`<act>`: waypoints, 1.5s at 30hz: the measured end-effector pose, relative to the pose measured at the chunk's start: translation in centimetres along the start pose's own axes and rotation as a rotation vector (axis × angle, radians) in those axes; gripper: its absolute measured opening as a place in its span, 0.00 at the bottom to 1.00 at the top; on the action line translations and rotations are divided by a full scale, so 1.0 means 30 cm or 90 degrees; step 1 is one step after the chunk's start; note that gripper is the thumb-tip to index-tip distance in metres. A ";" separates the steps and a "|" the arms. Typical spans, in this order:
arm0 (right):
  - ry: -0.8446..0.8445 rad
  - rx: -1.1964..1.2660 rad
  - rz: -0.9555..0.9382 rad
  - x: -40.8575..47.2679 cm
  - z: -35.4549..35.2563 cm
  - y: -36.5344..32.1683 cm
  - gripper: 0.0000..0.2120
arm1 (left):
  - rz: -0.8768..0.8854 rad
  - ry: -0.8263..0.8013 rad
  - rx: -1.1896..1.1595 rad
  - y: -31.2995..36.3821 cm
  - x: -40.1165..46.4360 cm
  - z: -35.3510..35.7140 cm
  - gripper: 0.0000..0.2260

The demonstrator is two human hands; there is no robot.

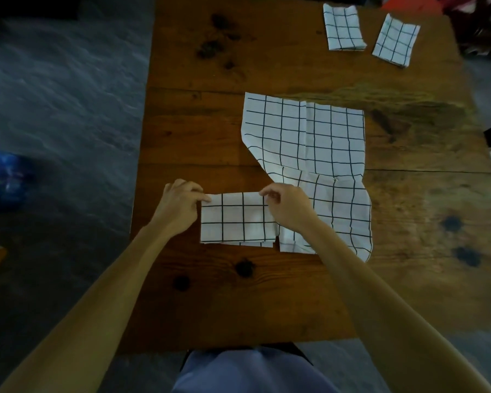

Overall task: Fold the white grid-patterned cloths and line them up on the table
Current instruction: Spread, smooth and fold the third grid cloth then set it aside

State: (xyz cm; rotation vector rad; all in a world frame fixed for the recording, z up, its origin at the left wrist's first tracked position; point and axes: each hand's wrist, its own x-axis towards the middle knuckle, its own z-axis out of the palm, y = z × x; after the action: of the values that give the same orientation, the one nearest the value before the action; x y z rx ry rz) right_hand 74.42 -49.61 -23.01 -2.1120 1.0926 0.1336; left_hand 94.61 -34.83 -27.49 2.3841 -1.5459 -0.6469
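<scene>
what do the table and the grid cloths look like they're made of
Table: looks like solid wood with a warm brown, worn finish; grain, dark knots and plank seams show. Folded cloth and unfolded cloth: thin woven fabric, possibly cotton, matte white with black lines; it creases and drapes softly.

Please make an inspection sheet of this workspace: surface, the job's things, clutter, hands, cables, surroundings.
Surface: wooden table, dark knots and stains.
Job's things: two folded cloths at far right; unfolded cloth spread in the middle; half-folded cloth near the front edge.
Clutter: nothing seen.
Hands: left hand and right hand pinch the half-folded cloth's far edge.
Cables: nothing seen.
Surroundings: grey floor; blurred blue object at left.
</scene>
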 end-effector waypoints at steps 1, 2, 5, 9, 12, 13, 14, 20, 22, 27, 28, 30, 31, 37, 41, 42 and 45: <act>0.015 -0.012 -0.023 0.005 0.023 -0.014 0.14 | 0.002 0.006 0.004 0.001 0.004 0.004 0.15; 0.008 -0.029 -0.051 0.010 0.048 -0.030 0.15 | -0.001 0.016 0.003 0.004 0.006 0.008 0.14; -0.071 -0.112 -0.113 0.015 0.146 -0.070 0.21 | -0.006 0.052 0.008 0.018 -0.001 0.041 0.14; -0.147 -0.250 -0.126 0.013 0.249 -0.043 0.31 | -0.023 0.058 0.049 0.019 -0.003 0.081 0.18; -0.159 -0.305 -0.124 0.003 0.296 0.010 0.35 | -0.026 0.048 0.058 0.012 0.000 0.095 0.18; -0.152 -0.315 -0.121 -0.001 0.306 0.023 0.35 | -0.028 0.049 0.057 0.016 -0.001 0.098 0.18; -0.142 -0.320 -0.119 -0.005 0.311 0.032 0.35 | -0.031 0.053 0.056 0.022 -0.002 0.100 0.18; -0.100 -0.287 -0.147 0.013 0.334 0.012 0.31 | -0.059 0.061 0.044 0.051 0.026 0.096 0.13; -0.098 -0.280 -0.138 0.018 0.341 0.018 0.32 | -0.062 0.057 0.048 0.046 0.031 0.096 0.13; -0.058 -0.256 -0.063 0.006 0.297 0.117 0.34 | -0.082 0.063 0.045 0.031 0.031 0.100 0.13; -0.062 -0.261 -0.062 0.004 0.291 0.127 0.34 | -0.084 0.061 0.045 0.031 0.031 0.102 0.13; -0.056 -0.258 -0.059 0.004 0.288 0.121 0.33 | -0.087 0.051 0.047 0.037 0.035 0.105 0.14; -0.038 -0.245 -0.059 0.004 0.289 0.106 0.32 | -0.087 0.047 0.049 0.039 0.039 0.105 0.13; 0.057 -0.198 -0.172 0.034 0.310 -0.011 0.29 | -0.084 0.050 0.061 0.050 0.060 0.084 0.10; 0.054 -0.201 -0.149 0.063 0.315 -0.045 0.30 | -0.053 0.020 0.071 0.048 0.049 0.073 0.08; 0.064 -0.209 -0.148 0.067 0.311 -0.048 0.29 | -0.041 0.013 0.062 0.050 0.046 0.066 0.07; 0.091 -0.214 -0.163 0.074 0.285 -0.054 0.19 | -0.004 0.024 -0.019 0.071 0.029 0.037 0.05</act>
State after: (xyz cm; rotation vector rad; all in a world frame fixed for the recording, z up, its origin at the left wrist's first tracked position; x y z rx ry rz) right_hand 78.98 -44.89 -29.14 -2.5777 0.9180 0.0468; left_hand 92.67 -36.47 -27.78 2.3670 -1.5033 -0.6194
